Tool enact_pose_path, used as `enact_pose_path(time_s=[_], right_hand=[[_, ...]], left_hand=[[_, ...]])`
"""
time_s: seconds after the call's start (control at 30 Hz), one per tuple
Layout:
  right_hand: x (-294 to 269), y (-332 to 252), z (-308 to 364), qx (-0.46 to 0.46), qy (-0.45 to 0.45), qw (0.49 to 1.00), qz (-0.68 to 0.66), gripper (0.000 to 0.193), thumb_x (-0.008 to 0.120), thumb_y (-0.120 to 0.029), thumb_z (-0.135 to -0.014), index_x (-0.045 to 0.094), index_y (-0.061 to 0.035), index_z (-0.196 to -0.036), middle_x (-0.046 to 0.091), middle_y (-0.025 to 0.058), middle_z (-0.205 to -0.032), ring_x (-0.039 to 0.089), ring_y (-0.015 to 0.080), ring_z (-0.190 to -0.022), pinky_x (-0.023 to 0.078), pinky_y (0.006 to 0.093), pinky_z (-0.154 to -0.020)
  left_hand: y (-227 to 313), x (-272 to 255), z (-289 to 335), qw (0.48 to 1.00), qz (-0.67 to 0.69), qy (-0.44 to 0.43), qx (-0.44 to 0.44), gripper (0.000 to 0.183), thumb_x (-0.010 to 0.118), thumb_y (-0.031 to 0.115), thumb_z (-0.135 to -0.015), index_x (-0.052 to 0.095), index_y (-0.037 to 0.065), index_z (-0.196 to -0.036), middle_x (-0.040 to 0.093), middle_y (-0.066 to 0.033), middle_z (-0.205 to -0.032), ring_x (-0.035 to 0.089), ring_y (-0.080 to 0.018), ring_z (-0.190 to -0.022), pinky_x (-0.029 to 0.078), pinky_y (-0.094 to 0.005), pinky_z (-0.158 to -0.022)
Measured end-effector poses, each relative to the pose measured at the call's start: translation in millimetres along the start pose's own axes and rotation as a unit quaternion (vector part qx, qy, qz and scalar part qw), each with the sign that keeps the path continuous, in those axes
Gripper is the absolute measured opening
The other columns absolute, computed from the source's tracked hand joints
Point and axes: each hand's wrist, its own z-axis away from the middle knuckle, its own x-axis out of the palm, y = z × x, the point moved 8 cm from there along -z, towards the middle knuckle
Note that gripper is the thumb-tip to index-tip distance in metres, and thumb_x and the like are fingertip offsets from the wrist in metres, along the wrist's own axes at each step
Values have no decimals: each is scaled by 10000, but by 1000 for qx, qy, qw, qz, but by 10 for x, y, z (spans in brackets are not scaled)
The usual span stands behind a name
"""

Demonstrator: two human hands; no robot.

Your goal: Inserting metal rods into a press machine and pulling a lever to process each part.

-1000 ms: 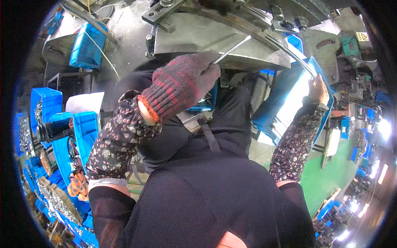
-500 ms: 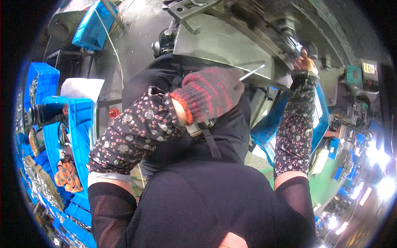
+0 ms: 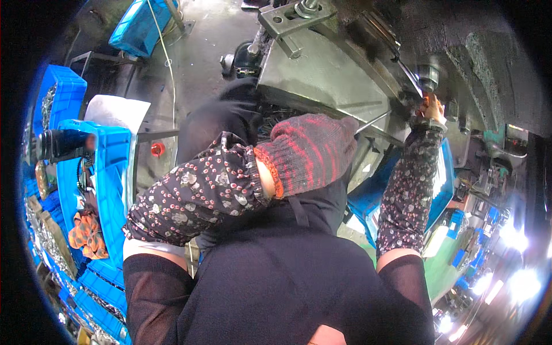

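Observation:
My left hand [image 3: 316,152] wears a dark grey and red knitted glove and is closed around a thin metal rod [image 3: 372,123]. The rod's free end points up and right, over the lower edge of a grey metal machine table [image 3: 328,75]. Bare and farther to the right, my right hand [image 3: 434,110] is raised to the machine, just below a round metal fitting [image 3: 428,76]. Its fingers are bent together beside a shiny narrow metal bar [image 3: 410,77]. Something orange shows at the fingertips, too small to name.
A blue crate [image 3: 368,192] stands below the table, partly behind my right forearm. Several blue bins [image 3: 109,167] line the left side, some with small metal parts. An orange patterned cloth [image 3: 88,236] lies among them. A slotted metal clamp [image 3: 296,23] is bolted above the table.
The view has shifted, so the machine sits lower and farther right. My left hand still grips the rod, now closer to my right forearm. My right hand stays at the machine, fingers drawn together.

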Motion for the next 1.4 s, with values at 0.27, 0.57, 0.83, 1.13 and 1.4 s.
enact_pose_path(time_s=[0.27, 0.57, 0.83, 1.13, 1.4], right_hand=[[46, -201, 144, -86, 62, 994, -19, 202, 770, -246, -790, 665, -75, -812, 542, -8, -589, 462, 83, -454, 371, 242, -437], [228, -496, 556, -234, 85, 968, -32, 229, 829, -185, -753, 717, -41, -891, 617, -1, -659, 491, 66, -507, 403, 210, -478], [296, -380, 403, -15, 35, 999, -15, 227, 789, -253, -799, 691, -51, -832, 563, -18, -606, 439, 62, -456, 374, 231, -433], [312, -750, 746, -376, 96, 914, 118, 207, 843, -133, -728, 719, -15, -844, 700, 41, -799, 612, 91, -668, 484, 235, -644], [-14, -371, 251, -6, 115, 993, -11, 168, 782, -143, -785, 692, -4, -810, 661, 54, -679, 584, 111, -535, 468, 259, -520]], left_hand=[[-112, 150, -18, 990, 61, -67, -105, 209, 538, 276, -892, 550, 102, -1006, 611, -161, -685, 627, -378, -702, 498, -487, -607], [-87, 159, -76, 992, 34, -82, -91, 217, 538, 270, -893, 550, 84, -1003, 621, -175, -716, 630, -379, -724, 500, -490, -630], [-124, 232, -40, 989, 6, -83, -120, 261, 518, 312, -908, 558, 92, -1042, 647, -168, -768, 644, -374, -771, 516, -483, -668], [-87, 241, -46, 994, -39, -75, -69, 255, 509, 313, -919, 539, 84, -1028, 643, -164, -767, 646, -369, -776, 508, -490, -653], [-96, 213, -46, 995, -10, -68, -78, 247, 501, 302, -919, 548, 84, -1028, 640, -174, -780, 642, -373, -788, 505, -498, -677]])
